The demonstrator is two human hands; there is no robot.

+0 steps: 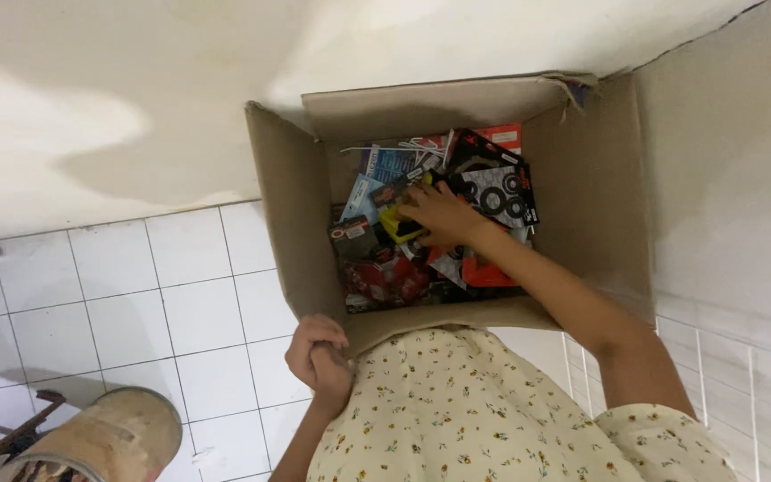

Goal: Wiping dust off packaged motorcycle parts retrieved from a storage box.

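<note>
Much of the cardboard box (pixel 582 196) is hard to read: its contents are a jumble of small packets, and the near row is cut off by the near wall of the box and by the person's flowered dress (pixel 457 411). The right forearm crosses the near right corner and hides what lies beneath it. At the lower left edge a tan drum-shaped object (pixel 109 437) is cut off by the frame.

The right hand (pixel 443 217) is down inside the box, near its middle, fingers curled and pointing left onto a small yellow item (pixel 396 223) among the packets; whether they pinch it or merely press on it cannot be told. Just right of the hand lies a black packet with white rings (pixel 497 192), and nearer and to the left a red packet (pixel 385 278).

The left hand (pixel 319 353) is closed tightly around the near left corner of the box, fingers pressed together over the cardboard edge. White floor tiles (pixel 136 295) lie to the left
</note>
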